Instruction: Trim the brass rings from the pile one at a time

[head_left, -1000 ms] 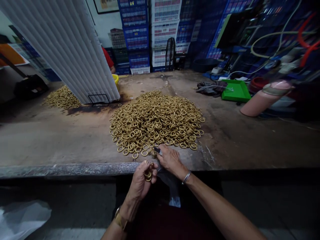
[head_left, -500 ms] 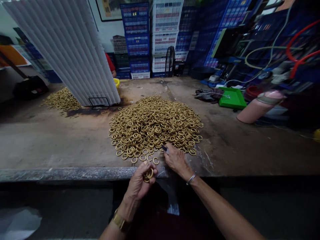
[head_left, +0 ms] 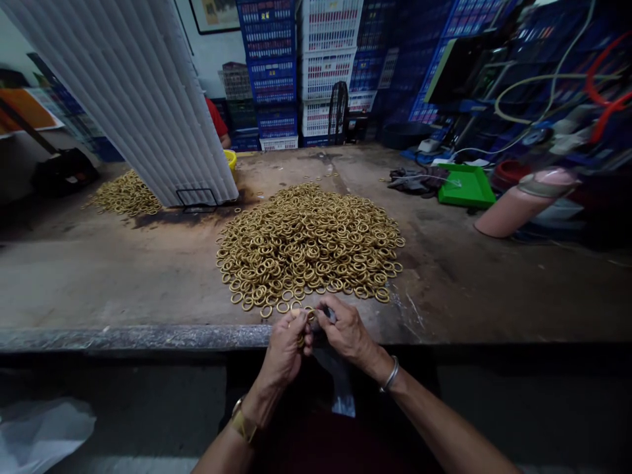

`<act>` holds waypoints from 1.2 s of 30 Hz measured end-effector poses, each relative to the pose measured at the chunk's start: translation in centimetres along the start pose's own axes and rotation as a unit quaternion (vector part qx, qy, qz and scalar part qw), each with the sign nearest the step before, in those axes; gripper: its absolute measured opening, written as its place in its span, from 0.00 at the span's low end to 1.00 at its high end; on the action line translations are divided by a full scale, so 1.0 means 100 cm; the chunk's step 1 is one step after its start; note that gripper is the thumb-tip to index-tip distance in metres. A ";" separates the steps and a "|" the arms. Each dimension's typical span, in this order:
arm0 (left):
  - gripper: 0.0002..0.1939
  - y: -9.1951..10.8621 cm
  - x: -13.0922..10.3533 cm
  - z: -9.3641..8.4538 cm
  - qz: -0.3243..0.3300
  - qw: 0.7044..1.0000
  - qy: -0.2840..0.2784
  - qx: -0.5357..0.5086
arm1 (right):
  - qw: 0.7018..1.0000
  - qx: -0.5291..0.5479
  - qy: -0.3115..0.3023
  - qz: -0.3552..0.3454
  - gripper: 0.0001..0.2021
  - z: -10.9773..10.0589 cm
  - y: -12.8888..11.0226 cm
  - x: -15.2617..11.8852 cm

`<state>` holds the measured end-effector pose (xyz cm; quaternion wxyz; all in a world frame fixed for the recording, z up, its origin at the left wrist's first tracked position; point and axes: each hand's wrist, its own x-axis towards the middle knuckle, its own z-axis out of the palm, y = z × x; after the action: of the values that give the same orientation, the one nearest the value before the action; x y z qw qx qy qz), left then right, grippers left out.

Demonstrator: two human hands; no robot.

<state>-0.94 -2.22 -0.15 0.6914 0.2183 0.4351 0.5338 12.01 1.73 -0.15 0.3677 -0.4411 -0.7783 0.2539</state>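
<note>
A wide heap of brass-coloured rings (head_left: 311, 243) lies on the worktable (head_left: 148, 276) before me. At the table's front edge, my left hand (head_left: 286, 345) is closed around several rings, partly hidden by its fingers. My right hand (head_left: 348, 332) meets it there, fingers curled in a pinch. Between the two sets of fingertips one ring (head_left: 311, 315) shows, touched from both sides. A small dark-grey tool (head_left: 328, 316) sits in my right hand; most of it is covered, so its kind is unclear.
Left of the heap stands a tall white corrugated panel (head_left: 162, 112), with a second ring pile (head_left: 126, 194) behind it. Toward the right are a green tray (head_left: 467, 186) and a pink cylinder (head_left: 518, 209). Stacked crates (head_left: 270, 82) and a person's red sleeve (head_left: 216, 118) appear at the back.
My right hand has left the heap's near edge and come to my left hand. The left has risen slightly, and a ring is now between their fingertips.
</note>
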 end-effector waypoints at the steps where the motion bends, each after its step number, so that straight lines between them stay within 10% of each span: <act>1: 0.17 -0.001 0.000 -0.001 0.012 1.000 0.003 0.018 | 1.000 0.017 -0.004 0.023 0.05 -0.001 -0.002 0.001; 10: 0.15 -0.004 -0.003 0.002 0.128 0.962 0.056 0.233 | 0.968 0.150 -0.078 0.186 0.11 0.006 0.003 0.003; 16: 0.18 -0.003 -0.004 0.000 0.009 0.992 -0.019 0.128 | 0.966 0.166 -0.056 0.192 0.10 0.009 0.005 0.004; 26: 0.17 0.000 -0.007 0.001 -0.009 0.999 -0.043 0.030 | 0.938 0.253 -0.069 0.228 0.08 0.007 0.000 0.006; 30: 0.16 -0.003 -0.005 -0.001 0.010 0.999 -0.030 0.025 | 0.974 0.137 -0.032 0.178 0.08 0.007 0.004 0.001; 36: 0.15 -0.006 -0.004 -0.002 0.048 0.996 -0.019 0.072 | 0.990 -0.022 -0.132 0.035 0.05 0.005 0.002 -0.011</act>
<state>-0.84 -2.79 -0.59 0.6551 0.2982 0.4485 0.5299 12.08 0.83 -0.93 0.2426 -0.4385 -0.8098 0.3050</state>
